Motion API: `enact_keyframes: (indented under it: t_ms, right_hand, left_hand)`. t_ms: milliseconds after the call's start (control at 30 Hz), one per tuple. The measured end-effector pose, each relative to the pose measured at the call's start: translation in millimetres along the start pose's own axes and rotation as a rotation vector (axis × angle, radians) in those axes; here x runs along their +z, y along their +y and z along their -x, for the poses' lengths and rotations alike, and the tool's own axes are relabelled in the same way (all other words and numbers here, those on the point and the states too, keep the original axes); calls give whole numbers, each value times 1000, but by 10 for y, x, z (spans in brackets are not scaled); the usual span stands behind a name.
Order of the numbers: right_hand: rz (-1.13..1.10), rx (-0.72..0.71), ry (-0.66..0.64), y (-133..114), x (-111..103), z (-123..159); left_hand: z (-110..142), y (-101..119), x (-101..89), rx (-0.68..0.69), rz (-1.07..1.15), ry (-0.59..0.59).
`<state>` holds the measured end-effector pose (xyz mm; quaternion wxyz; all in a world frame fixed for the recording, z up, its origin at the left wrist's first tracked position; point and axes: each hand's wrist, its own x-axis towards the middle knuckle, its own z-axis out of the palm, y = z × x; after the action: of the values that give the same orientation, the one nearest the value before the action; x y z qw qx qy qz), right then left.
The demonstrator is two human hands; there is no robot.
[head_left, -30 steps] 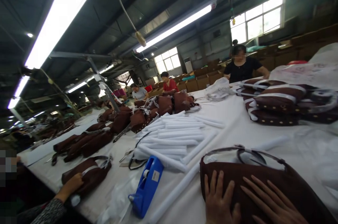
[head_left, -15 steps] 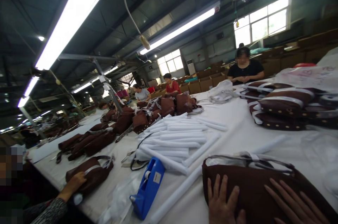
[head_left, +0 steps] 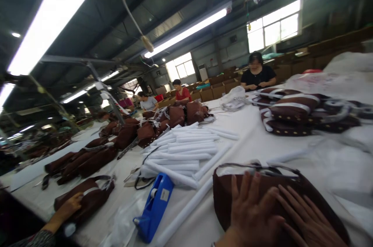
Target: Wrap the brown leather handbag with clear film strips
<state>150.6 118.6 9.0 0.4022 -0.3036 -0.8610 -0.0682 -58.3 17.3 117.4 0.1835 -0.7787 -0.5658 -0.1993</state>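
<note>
A dark brown handbag (head_left: 225,196) lies flat on the white-covered table in front of me, its straps and some clear wrapping along the far edge. My left hand (head_left: 253,204) presses on the bag with fingers spread, the fingertips close to its top edge. Beside it my right hand (head_left: 309,216) also rests flat on the bag, fingers stretched out. The two hands nearly touch, and neither grips anything. Left of the bag stands a blue tape dispenser (head_left: 154,208). A long white roll (head_left: 186,212) lies between dispenser and bag.
White rolls (head_left: 186,150) are heaped mid-table, with brown bags (head_left: 177,117) behind them. More wrapped bags (head_left: 294,111) are stacked at the right. At left, a co-worker's hand (head_left: 72,204) rests on another brown bag (head_left: 97,196). Further people sit across the table.
My left hand has slid up the bag towards its top edge and closer to my right hand. The view has shifted, so the scene sits further left.
</note>
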Motion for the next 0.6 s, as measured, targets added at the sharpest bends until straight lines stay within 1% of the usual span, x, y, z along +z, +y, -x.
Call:
enact_keyframes:
  t_ms: [33, 67, 100, 133, 167, 233, 267, 300, 367, 400, 433, 467, 500, 567, 600]
  right_hand:
    - [46, -48, -46, -56, -92, -45]
    - [71, -45, -80, -111, -183, -96]
    - [84, -11, -112, -156, -264, -147]
    - [77, 9, -170, -186, -332, -192]
    - [53, 28, -198, -201, -391, -223]
    - [-16, 89, -240, -200, -492, -229]
    - [-49, 174, -209, -191, -541, -203]
    - [-89, 296, -157, -177, -587, -161]
    - [-235, 637, -15, -130, -658, -49]
    - [-326, 798, 37, -93, -680, 9]
    - [-414, 923, 64, -47, -694, 58]
    - [-488, 1005, 71, 5, -702, 93]
    - [-540, 1047, 62, 59, -710, 110]
    - [-578, 1060, 34, 153, -736, 86]
    - [-631, 1079, 18, 181, -757, 47]
  left_hand:
    - [25, -22, 93, -7, 27, 0]
    - [62, -43, 191, -23, 53, -15]
    - [102, -59, 286, -28, 73, -45]
    - [137, -69, 369, -63, 87, -71]
    - [162, -74, 435, -61, 98, -90]
    - [181, -77, 505, -74, 121, -100]
    - [179, -78, 511, -78, 128, -94]
    - [175, -79, 506, -85, 132, -87]
    - [170, -79, 481, -87, 129, -75]
    - [170, -77, 471, -85, 123, -72]
    - [171, -74, 465, -82, 118, -69]
    - [172, -70, 463, -79, 112, -67]
    - [173, -69, 464, -77, 109, -65]
    - [174, -77, 464, -77, 112, -62]
    - [176, -92, 459, -77, 118, -63]
